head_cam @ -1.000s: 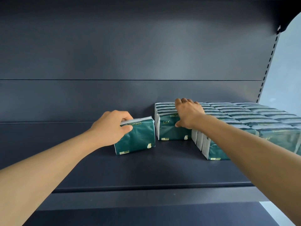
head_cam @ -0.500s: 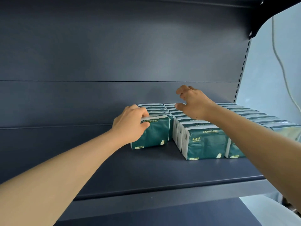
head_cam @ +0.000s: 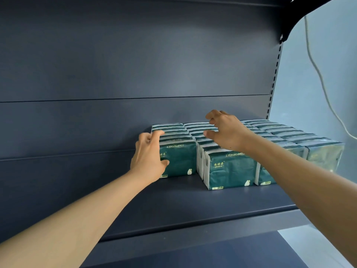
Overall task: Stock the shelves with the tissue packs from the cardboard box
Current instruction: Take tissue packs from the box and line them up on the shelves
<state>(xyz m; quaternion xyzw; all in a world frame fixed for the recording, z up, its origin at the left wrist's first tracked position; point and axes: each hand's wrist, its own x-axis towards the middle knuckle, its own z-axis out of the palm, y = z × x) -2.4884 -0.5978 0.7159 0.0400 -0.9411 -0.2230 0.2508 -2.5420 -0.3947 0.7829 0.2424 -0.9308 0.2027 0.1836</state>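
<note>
Several rows of green tissue packs (head_cam: 229, 167) stand upright on the dark shelf (head_cam: 173, 206), filling its right half. The front pack of the leftmost row (head_cam: 179, 157) stands flush against the pack behind it. My left hand (head_cam: 148, 157) holds this pack at its left end, thumb on the front face and fingertips curled over the top. My right hand (head_cam: 226, 132) hovers just above the second row with loosely curled fingers, holding nothing. The cardboard box is out of view.
The shelf's left half is bare, backed by the dark rear panel (head_cam: 116, 74). A slotted upright (head_cam: 274, 74) marks the shelf's right end. Beyond it is a pale wall with a hanging white cable (head_cam: 318, 74). A lower shelf (head_cam: 212, 254) shows beneath.
My left hand slid its pack right and back until it joined the leftmost row. My right hand lifted off the packs and hovers above them. The view shifted right.
</note>
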